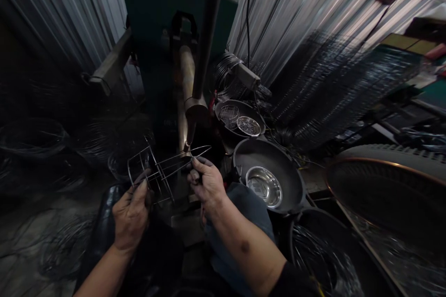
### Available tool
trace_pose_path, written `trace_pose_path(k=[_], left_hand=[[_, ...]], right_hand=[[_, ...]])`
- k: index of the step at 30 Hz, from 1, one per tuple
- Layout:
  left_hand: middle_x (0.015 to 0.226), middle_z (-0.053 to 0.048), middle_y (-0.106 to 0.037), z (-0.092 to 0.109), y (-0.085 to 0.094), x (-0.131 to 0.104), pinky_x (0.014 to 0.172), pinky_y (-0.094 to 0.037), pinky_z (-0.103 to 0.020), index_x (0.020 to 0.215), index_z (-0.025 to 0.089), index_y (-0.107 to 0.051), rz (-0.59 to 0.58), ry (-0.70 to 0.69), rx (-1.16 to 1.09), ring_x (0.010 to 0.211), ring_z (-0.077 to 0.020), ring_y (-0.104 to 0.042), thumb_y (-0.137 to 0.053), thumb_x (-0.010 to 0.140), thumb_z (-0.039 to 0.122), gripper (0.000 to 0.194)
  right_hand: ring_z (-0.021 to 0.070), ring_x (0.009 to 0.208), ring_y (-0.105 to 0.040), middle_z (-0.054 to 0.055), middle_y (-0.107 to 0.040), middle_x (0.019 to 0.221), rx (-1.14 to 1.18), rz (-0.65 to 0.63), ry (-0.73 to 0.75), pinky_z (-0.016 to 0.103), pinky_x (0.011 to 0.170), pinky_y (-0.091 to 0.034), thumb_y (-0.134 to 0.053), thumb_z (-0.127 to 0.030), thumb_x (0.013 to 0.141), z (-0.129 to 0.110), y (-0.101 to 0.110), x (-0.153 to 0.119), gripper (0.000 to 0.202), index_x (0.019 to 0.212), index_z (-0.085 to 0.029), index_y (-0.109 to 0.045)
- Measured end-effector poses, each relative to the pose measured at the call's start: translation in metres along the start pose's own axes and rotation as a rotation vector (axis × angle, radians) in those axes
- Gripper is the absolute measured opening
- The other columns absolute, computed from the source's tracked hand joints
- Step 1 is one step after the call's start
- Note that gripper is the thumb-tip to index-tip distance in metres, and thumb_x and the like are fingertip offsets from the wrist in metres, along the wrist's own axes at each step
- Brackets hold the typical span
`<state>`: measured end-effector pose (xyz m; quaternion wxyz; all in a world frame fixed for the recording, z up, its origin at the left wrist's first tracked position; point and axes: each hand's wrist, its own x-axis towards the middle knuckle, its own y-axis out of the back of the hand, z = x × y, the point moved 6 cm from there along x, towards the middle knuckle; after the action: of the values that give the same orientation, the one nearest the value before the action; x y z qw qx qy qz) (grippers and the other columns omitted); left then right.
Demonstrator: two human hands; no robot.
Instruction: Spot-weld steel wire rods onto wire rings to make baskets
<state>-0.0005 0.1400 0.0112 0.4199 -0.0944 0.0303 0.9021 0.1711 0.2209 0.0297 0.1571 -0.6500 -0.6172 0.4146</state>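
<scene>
A wire frame [160,171] of thin metal rods is held level between my two hands. My left hand [134,209] grips its left part, where a curved wire and cross rods stand up. My right hand [205,178] pinches the wires at the frame's right end, beside a curved wire loop. Just above that end is the pointed copper-coloured electrode tip [187,146] of a machine like a spot welder [195,106]. Whether the tip touches the wire I cannot tell. The lower contact is mostly hidden.
Right of my knee, a dark pan [291,176] holds a shiny metal bowl [264,187]. Behind it, another pan [223,104] contains wire pieces and a small dish [248,125]. Black wire coils [313,260] lie lower right, near a large round copper-rimmed object [369,161].
</scene>
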Motion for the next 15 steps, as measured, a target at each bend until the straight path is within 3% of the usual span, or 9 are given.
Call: trace_pose_path(k=[7,12,15], left_hand=[[0.097,-0.004,-0.072,0.016,-0.01,0.007,0.08,-0.052,-0.023,0.094,0.018,-0.074,0.001,-0.042,-0.024,0.094,-0.0178,-0.065,-0.067,0.072,0.045,0.035],[0.078,-0.002,-0.069,0.018,-0.009,0.006,0.057,-0.048,-0.018,0.098,0.017,-0.073,0.024,-0.029,-0.026,0.067,-0.0118,-0.062,-0.07,0.07,0.046,0.04],[0.052,0.006,-0.051,0.016,-0.01,0.005,0.039,-0.034,-0.017,0.106,0.019,-0.071,0.0,0.016,-0.047,0.042,-0.0068,-0.044,-0.07,0.071,0.049,0.047]], right_hand=[[0.0026,0.035,-0.035,-0.002,-0.059,0.052,-0.017,0.029,-0.002,0.016,0.037,-0.027,-0.071,-0.008,0.068,-0.006,-0.01,0.009,0.015,0.069,-0.014,-0.057],[0.0028,0.036,-0.035,-0.001,-0.059,0.055,-0.036,0.023,-0.013,0.016,0.037,-0.027,-0.066,-0.007,0.074,-0.006,-0.01,0.011,0.01,0.07,-0.013,-0.058],[0.0025,0.037,-0.035,-0.002,-0.06,0.058,-0.035,0.016,-0.009,0.016,0.037,-0.027,-0.068,-0.01,0.074,-0.004,-0.008,0.011,0.009,0.072,-0.013,-0.059]])
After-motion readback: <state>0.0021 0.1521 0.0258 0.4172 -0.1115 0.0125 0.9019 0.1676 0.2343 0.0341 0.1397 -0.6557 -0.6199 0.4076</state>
